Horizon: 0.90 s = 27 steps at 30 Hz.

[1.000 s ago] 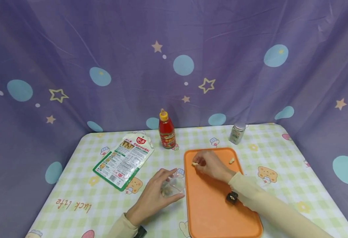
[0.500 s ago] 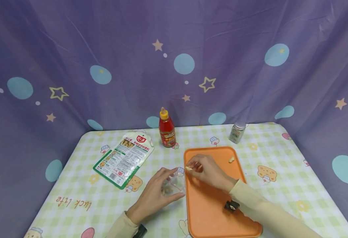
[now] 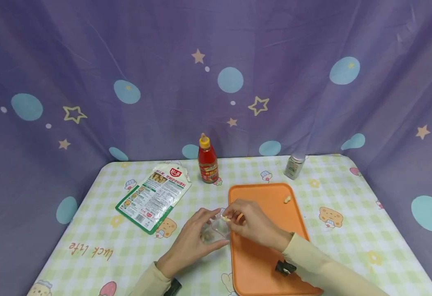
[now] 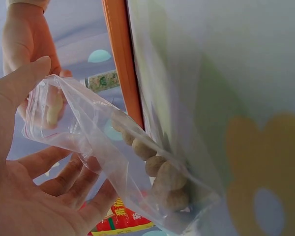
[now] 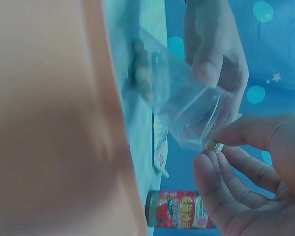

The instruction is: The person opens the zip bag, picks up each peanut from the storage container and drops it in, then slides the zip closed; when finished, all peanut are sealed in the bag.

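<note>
My left hand (image 3: 191,240) holds a clear zip bag (image 4: 96,125) by its mouth, thumb on one side and fingers on the other. Several peanuts (image 4: 167,177) lie low in the bag. At the bag's mouth, my right hand (image 3: 254,224) pinches a single peanut (image 5: 215,146) between thumb and fingers. The left wrist view shows that peanut through the clear plastic near the zip edge. One more peanut (image 3: 287,199) lies near the far right corner of the orange tray (image 3: 253,265), which is under my right forearm.
Behind the tray stand a red sauce bottle (image 3: 208,164) with a yellow cap and, farther right, a small seasoning jar (image 3: 295,166). A white and green printed pouch (image 3: 155,199) lies flat on the left of the checked tablecloth (image 3: 90,230). A purple curtain hangs behind.
My right hand has carried the peanut from the tray's far left part leftward and toward me, to the bag's mouth. My left hand and the bag have stayed put.
</note>
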Each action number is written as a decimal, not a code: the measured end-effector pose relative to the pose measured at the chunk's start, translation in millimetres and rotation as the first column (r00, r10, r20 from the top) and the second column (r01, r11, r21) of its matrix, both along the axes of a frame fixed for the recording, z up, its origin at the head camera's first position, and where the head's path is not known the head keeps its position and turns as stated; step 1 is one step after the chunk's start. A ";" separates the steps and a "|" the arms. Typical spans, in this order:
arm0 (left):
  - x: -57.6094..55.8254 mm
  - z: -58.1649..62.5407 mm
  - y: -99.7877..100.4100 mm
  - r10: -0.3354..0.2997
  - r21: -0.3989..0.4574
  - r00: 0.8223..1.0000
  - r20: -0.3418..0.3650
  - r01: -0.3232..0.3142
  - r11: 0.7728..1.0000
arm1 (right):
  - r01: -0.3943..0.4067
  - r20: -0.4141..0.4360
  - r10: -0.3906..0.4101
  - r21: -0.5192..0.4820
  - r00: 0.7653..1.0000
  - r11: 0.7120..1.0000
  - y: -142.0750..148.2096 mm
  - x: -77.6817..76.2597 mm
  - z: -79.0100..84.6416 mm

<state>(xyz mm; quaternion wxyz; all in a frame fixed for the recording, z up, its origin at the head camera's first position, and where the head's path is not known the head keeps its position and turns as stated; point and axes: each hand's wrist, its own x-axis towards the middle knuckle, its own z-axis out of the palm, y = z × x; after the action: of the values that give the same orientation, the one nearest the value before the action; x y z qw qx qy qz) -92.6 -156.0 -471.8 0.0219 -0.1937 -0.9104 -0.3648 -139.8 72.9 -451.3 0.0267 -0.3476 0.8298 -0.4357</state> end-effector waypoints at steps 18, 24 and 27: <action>-0.9 0.1 0.2 0.000 0.003 1.000 -0.012 0.000 1.000 | -0.052 0.024 0.052 -0.006 0.998 0.999 -7.8 11.6 1.0; -0.5 0.4 -0.1 -0.006 0.009 1.000 -0.013 0.006 1.000 | -0.051 0.037 0.051 -0.009 0.998 0.999 -7.4 12.6 2.1; -0.2 0.7 0.1 -0.006 0.014 1.000 -0.003 0.006 1.000 | -0.044 0.044 0.044 -0.007 0.998 0.999 -6.0 12.6 3.0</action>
<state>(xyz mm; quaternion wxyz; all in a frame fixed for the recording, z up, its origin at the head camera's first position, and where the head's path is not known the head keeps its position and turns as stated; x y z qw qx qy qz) -92.8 -155.9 -471.2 0.0237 -0.1969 -0.9072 -0.3711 -127.2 66.9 -448.4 0.0534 -0.3564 0.8198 -0.4450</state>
